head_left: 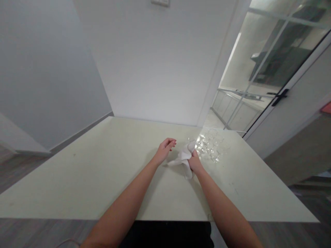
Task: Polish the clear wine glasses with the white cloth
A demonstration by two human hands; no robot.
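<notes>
My right hand [196, 162] grips a white cloth [184, 156], whose loose folds spread to the left and hang down toward the table. Whether anything sits inside the cloth is hidden. Just left of it, my left hand [164, 148] hovers over the table, fingers loosely bent and apart, holding nothing I can see. Several clear wine glasses [215, 158] stand close together beyond and to the right of my right hand; their outlines blend into one another.
Both arms reach over a pale table [85, 172] with a white wall [155, 75] behind it. At the right back is a glass-paned door [263, 69] with a black handle [280, 97]. The table's front edge lies close to my body.
</notes>
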